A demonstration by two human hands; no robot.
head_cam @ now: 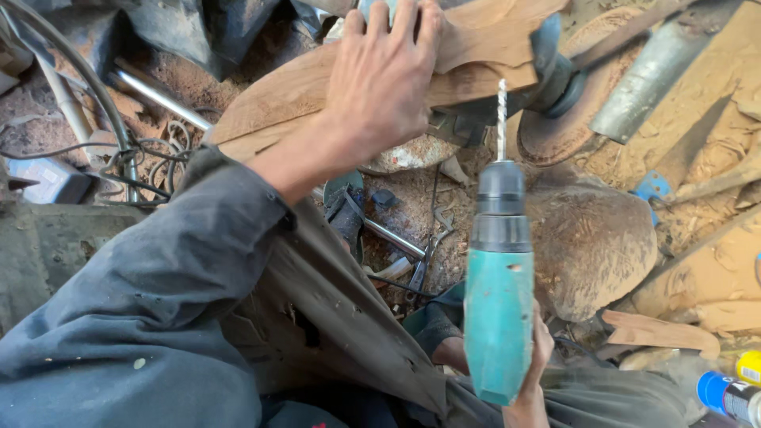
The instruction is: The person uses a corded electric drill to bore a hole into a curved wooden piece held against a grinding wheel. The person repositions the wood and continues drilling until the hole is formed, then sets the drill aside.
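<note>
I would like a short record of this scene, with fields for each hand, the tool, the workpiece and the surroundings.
left hand: left hand lies flat, fingers spread, on the carved wooden piece
right hand: right hand grips the teal power drill from below
tool: the drill bit points up toward the wood; its tip is near the edge, contact cannot be told
workpiece: brown, curved, lying across the clutter
surroundings: sawdust on the ground, metal pipe, tangled wires, spray cans at lower right

drill [498,317] teal, black chuck | wooden piece [317,91] brown | sleeve [158,293] grey
</note>
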